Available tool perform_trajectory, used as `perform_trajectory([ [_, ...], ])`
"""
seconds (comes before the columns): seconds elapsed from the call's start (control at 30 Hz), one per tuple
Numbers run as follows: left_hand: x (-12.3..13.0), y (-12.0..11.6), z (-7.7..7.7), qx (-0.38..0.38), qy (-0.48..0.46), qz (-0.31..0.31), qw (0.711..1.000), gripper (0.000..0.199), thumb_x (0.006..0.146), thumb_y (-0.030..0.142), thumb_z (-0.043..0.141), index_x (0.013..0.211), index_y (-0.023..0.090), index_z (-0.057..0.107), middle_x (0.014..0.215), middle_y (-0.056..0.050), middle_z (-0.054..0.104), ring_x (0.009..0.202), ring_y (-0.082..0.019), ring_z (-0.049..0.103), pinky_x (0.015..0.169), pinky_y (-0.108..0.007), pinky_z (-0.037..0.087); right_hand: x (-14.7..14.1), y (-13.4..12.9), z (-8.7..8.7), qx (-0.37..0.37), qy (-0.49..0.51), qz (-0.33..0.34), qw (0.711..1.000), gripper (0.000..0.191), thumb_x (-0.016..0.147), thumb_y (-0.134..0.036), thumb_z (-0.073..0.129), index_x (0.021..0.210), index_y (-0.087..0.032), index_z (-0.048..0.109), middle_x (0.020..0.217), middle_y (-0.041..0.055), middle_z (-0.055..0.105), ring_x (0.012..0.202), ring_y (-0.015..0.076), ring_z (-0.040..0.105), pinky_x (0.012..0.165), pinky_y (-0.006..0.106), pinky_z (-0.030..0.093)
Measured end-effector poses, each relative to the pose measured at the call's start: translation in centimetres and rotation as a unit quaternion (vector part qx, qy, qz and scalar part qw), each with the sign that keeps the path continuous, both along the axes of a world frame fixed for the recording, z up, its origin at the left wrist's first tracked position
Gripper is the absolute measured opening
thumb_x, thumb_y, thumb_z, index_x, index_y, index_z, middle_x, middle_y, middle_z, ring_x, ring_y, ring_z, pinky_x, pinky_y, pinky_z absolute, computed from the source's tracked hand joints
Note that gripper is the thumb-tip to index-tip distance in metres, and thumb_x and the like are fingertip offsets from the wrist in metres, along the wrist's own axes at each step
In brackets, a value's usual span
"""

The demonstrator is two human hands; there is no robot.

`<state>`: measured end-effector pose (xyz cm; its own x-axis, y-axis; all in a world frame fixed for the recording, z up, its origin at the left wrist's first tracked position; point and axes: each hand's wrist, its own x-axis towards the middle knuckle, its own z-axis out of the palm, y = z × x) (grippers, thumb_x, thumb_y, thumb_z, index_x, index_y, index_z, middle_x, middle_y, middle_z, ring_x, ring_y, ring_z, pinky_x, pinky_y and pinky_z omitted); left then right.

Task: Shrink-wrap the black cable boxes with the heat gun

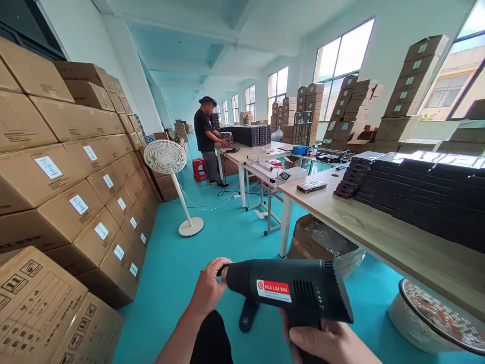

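Note:
A dark heat gun point(280, 283) with a red and white label lies sideways across my view, its nozzle pointing left. My right hand point(322, 341) is wrapped around its handle, below the rear vents. At the front end, my left hand point(212, 280) is closed on the dark nozzle tip; part of the tip is hidden behind the fingers. Beneath the gun, a dark shoe point(248, 313) shows on the turquoise floor. The gun is held in the air to the left of the wooden-topped table point(364, 222).
Stacked cartons point(76, 172) line the left. A white standing fan point(166, 156) is ahead, and a person point(206, 131) stands at a farther table. Black flat boxes point(417, 187) and a small package point(311, 186) lie on the right table. A basket point(417, 323) stands below.

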<state>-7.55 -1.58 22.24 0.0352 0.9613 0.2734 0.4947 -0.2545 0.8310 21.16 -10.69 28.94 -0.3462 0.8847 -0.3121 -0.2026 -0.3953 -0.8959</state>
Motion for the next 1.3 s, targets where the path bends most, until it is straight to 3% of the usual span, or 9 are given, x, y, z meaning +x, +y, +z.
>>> perform_trajectory([
  [0.13,-0.9,-0.6,-0.8,-0.006,-0.042,0.027,0.999,0.022,0.071,0.019,0.071,0.09,0.03,0.078,0.104,-0.007,0.074,0.102,-0.03,0.065,0.097,-0.038,0.049,-0.3,0.8,1.0,0.038,-0.083,0.014,0.996,0.043,0.075,-0.054,0.075,0.097,-0.017,0.072,0.064,0.0017,0.063,0.06,0.0192,0.055,0.057,0.032,0.045],
  [0.27,-1.9,-0.9,-1.3,-0.02,-0.064,0.035,0.997,0.025,0.066,0.018,0.074,0.088,0.03,0.079,0.101,-0.006,0.075,0.101,-0.031,0.063,0.102,-0.041,0.047,-0.6,1.5,1.6,0.038,-0.087,0.083,0.992,0.037,0.076,-0.049,0.073,0.095,-0.016,0.071,0.063,0.0019,0.064,0.058,0.0196,0.057,0.056,0.033,0.046],
  [0.43,-2.3,-0.8,-1.5,-0.009,-0.026,0.044,0.999,0.029,0.067,0.014,0.069,0.091,0.03,0.078,0.104,-0.006,0.074,0.103,-0.029,0.064,0.099,-0.04,0.047,-1.2,1.8,2.2,0.03,-0.092,0.059,0.994,0.034,0.076,-0.046,0.073,0.092,-0.016,0.072,0.062,0.0018,0.063,0.058,0.0184,0.056,0.055,0.031,0.046],
  [0.53,-2.3,-0.7,-1.4,-0.038,-0.074,0.056,0.995,0.026,0.069,0.017,0.069,0.092,0.027,0.077,0.098,-0.005,0.074,0.096,-0.027,0.066,0.09,-0.036,0.051,-0.4,2.0,1.8,0.004,-0.049,0.042,0.998,0.036,0.072,-0.044,0.078,0.094,-0.016,0.072,0.068,0.0032,0.067,0.059,0.0183,0.059,0.052,0.029,0.046],
  [0.67,-2.2,-0.9,-0.9,-0.082,-0.157,0.051,0.983,0.02,0.069,0.021,0.07,0.089,0.021,0.075,0.082,-0.002,0.071,0.08,-0.022,0.062,0.076,-0.032,0.051,1.3,2.3,0.9,-0.039,0.007,-0.068,0.997,0.035,0.073,-0.04,0.081,0.097,-0.017,0.071,0.076,0.0029,0.068,0.058,0.0152,0.058,0.048,0.025,0.046],
  [0.77,-2.0,-1.0,-0.6,-0.078,-0.186,0.055,0.978,0.02,0.066,0.019,0.073,0.086,0.02,0.075,0.079,-0.001,0.069,0.078,-0.02,0.06,0.075,-0.03,0.051,2.0,2.4,0.3,-0.048,0.049,-0.053,0.996,0.033,0.072,-0.037,0.082,0.095,-0.016,0.071,0.074,0.0033,0.067,0.056,0.015,0.058,0.044,0.024,0.045],
  [1.03,-2.0,-0.9,-0.1,-0.052,-0.132,0.059,0.988,0.023,0.068,0.02,0.07,0.09,0.024,0.076,0.085,-0.001,0.071,0.084,-0.022,0.062,0.083,-0.032,0.05,2.7,2.4,-0.6,-0.054,0.053,-0.053,0.996,0.036,0.073,-0.039,0.082,0.097,-0.015,0.073,0.074,0.0028,0.067,0.056,0.014,0.059,0.045,0.024,0.046],
  [1.3,-1.9,-0.5,-0.2,0.014,0.015,0.05,0.999,0.031,0.066,0.012,0.066,0.09,0.028,0.076,0.105,-0.006,0.074,0.105,-0.03,0.064,0.103,-0.042,0.044,0.1,1.3,2.4,-0.026,0.027,0.027,0.999,0.036,0.069,-0.039,0.083,0.093,-0.015,0.071,0.077,0.0031,0.068,0.058,0.0161,0.061,0.047,0.026,0.045],
])
